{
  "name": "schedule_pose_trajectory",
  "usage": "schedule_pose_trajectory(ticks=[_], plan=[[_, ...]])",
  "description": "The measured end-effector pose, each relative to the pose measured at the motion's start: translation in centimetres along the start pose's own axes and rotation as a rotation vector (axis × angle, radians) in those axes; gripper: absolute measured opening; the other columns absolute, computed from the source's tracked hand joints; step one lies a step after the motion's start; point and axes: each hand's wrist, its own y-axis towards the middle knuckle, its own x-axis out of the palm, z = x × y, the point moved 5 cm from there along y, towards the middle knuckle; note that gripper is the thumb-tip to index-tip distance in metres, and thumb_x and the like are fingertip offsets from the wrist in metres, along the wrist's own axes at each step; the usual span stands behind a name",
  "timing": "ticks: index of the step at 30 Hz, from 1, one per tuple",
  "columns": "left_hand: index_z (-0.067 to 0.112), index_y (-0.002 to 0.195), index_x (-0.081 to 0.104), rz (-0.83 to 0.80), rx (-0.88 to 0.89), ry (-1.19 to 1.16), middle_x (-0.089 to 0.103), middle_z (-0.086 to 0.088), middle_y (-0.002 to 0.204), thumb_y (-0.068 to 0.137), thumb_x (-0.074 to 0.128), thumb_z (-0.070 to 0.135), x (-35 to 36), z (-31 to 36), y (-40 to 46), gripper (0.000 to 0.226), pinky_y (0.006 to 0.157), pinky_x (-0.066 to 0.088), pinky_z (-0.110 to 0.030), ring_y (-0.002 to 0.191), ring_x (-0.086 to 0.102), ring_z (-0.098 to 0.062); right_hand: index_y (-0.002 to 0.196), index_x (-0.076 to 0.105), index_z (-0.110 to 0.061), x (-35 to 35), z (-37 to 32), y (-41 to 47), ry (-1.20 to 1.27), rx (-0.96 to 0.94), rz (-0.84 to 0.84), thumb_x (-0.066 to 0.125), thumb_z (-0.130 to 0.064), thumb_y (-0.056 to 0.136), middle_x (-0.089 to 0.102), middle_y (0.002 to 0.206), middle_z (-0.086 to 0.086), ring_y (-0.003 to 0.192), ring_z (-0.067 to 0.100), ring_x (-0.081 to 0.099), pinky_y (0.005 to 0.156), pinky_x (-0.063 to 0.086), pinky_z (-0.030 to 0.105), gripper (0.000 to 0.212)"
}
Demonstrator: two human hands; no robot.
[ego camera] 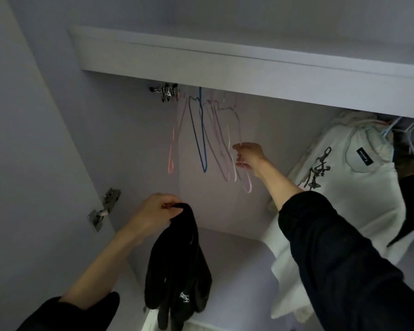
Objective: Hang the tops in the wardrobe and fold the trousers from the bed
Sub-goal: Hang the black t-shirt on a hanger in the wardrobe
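Wardrobe [225,144] interior pale, lit dim. Left hand [153,215] raised, fingers curled round black top [177,271] hanging below it. Right hand [249,155] extended upward, pinching pink hanger [245,180] among empty hangers; white top [344,187] hung right of it.

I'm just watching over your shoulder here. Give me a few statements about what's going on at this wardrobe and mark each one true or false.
1. The left hand holds a black top. True.
2. The right hand grips a blue hanger. False: it grips a pale pink hanger; the blue hanger hangs untouched.
3. A white top already hangs at the right. True.
4. The black top is on a hanger. False: it dangles from the hand alone.
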Motion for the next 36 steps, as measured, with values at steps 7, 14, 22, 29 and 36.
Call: schedule_pose_trajectory(ticks=[7, 14, 22, 29, 36], plan=[[0.007, 0.09, 0.066, 0.025, -0.108, -0.109, 0.063, -0.008, 0.083, 0.088, 0.057, -0.003, 0.6, -0.5, 0.2, 0.013, 0.073, 0.051, -0.023, 0.08, 0.058, -0.019, 0.096, 0.066, -0.004, -2.8, -0.5, -1.2, 0.051, -0.243, 0.271, 0.044, -0.004, 0.091, 0.055, 0.085, 0.008, 0.08, 0.02, 0.049, 0.071, 0.04, 0.03, 0.023], [0.003, 0.098, 0.06, -0.006, -0.361, -0.44, 0.062, -0.009, 0.084, 0.091, 0.052, -0.003, 3.4, -1.7, 0.2, 0.012, 0.055, 0.053, -0.016, 0.072, 0.059, -0.018, 0.062, 0.043, -0.014, -7.1, 4.7, -5.6, -0.019, -0.274, 0.436, 0.054, -0.022, 0.093, 0.043, 0.058, 0.0, 0.066, 0.022, 0.043, 0.062, 0.032, 0.03, 0.034], [0.001, 0.096, 0.057, -0.07, -0.56, -0.662, 0.061, -0.011, 0.085, 0.091, 0.051, -0.004, 6.4, -3.1, 0.4, 0.009, 0.081, 0.048, -0.038, 0.08, 0.058, -0.024, 0.059, 0.047, 0.001, -11.0, 13.3, -13.6, 0.315, -0.27, 0.602, 0.06, -0.034, 0.09, 0.04, 0.049, 0.011, 0.047, 0.019, 0.04, 0.051, 0.04, 0.028, 0.049], [0.013, 0.077, 0.052, -0.053, -0.545, -0.408, 0.05, -0.006, 0.075, 0.087, 0.055, 0.007, 8.6, -2.6, 0.6, 0.011, 0.059, 0.042, -0.027, 0.068, 0.049, -0.016, 0.051, 0.05, -0.012, -14.5, 17.3, -16.0, 0.033, -0.041, 0.594, 0.06, -0.046, 0.087, 0.047, 0.047, -0.005, 0.055, 0.016, 0.045, 0.061, 0.034, 0.029, 0.05], [0.013, 0.07, 0.056, -0.068, -0.435, -0.169, 0.054, -0.004, 0.074, 0.087, 0.055, 0.009, 9.1, -1.9, 1.0, 0.017, 0.053, 0.036, -0.024, 0.063, 0.049, -0.017, 0.078, 0.064, -0.006, -13.9, 17.9, -17.5, 0.117, 0.015, 0.295, 0.062, -0.051, 0.082, 0.038, 0.048, -0.001, 0.047, 0.013, 0.033, 0.05, 0.03, 0.027, 0.045]])
